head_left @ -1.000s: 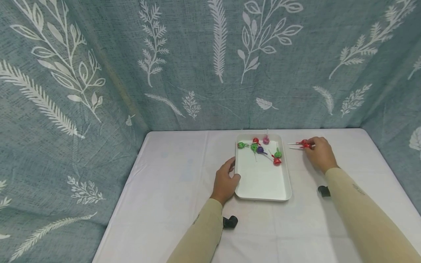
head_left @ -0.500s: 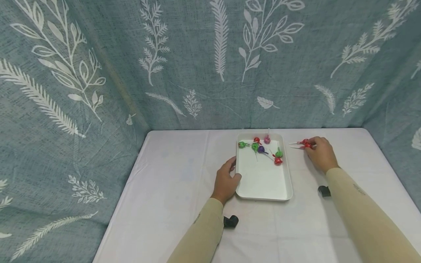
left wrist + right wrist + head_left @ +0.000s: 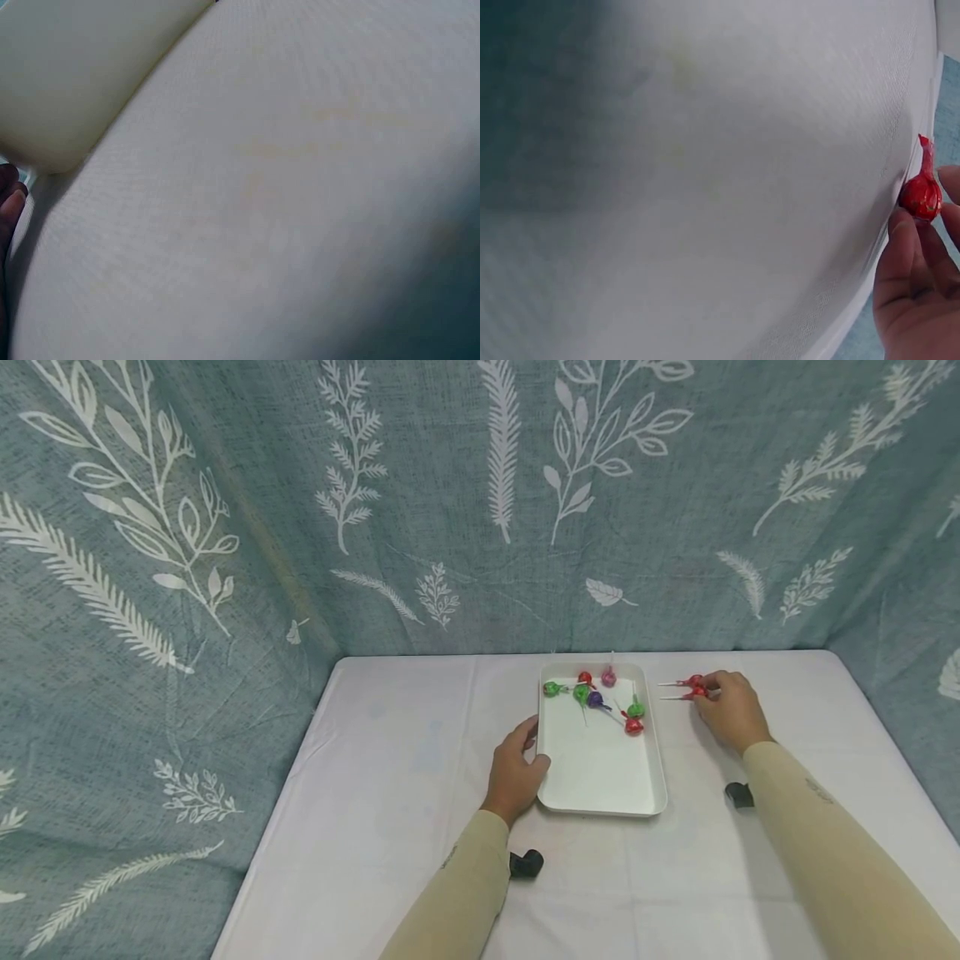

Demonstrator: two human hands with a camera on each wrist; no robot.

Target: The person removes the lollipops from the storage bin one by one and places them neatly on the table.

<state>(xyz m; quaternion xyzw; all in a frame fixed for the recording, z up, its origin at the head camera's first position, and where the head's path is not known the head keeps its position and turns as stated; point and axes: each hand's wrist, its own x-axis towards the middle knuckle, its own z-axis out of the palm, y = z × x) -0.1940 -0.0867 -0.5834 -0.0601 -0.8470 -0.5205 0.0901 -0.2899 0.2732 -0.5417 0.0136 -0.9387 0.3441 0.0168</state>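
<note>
A white rectangular tray [image 3: 600, 777] lies on the table, with several wrapped lollipops in its far half. Among them are a green lollipop [image 3: 581, 693], a purple lollipop [image 3: 595, 700], a pink lollipop [image 3: 608, 677] and a red lollipop [image 3: 633, 727]. My left hand [image 3: 513, 777] holds the tray's left side, thumb at the rim. To the right of the tray, my right hand [image 3: 731, 710] has its fingertips at two red lollipops, sticks pointing left. In the right wrist view the fingers pinch a red lollipop [image 3: 921, 196] close to the cloth.
White cloth covers the table [image 3: 390, 793]. Patterned blue-green curtains [image 3: 450, 510] hang behind it and at both sides. Dark wrist devices show beside the left sleeve [image 3: 457, 885] and the right sleeve [image 3: 825, 827].
</note>
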